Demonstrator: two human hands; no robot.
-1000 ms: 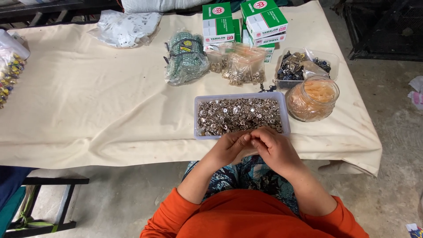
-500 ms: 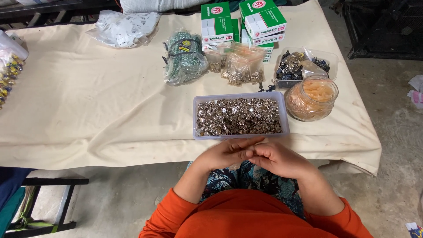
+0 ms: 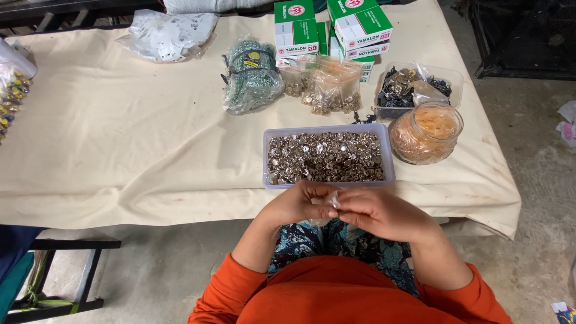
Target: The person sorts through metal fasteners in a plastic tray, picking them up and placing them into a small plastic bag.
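Orange sleeves bent inward at the elbows, left hand [image 3: 295, 206] and right hand [image 3: 377, 213] meeting fingertip to fingertip above the lap, both pinching a small clear plastic bag [image 3: 332, 200], just below the tray [image 3: 327, 182] of metal buttons [image 3: 325, 157], table edge [image 3: 150, 213] near.

A single head-worn camera looks steeply down and forward from above the seated person's orange-sleeved chest, close over the left hand [image 3: 298, 205] and right hand [image 3: 379, 211] at the near edge of the cream cloth-covered counter [image 3: 120, 144]. It faces across the counter towards its far side (concrete floor shows at right). No second view exists to overlap with it.
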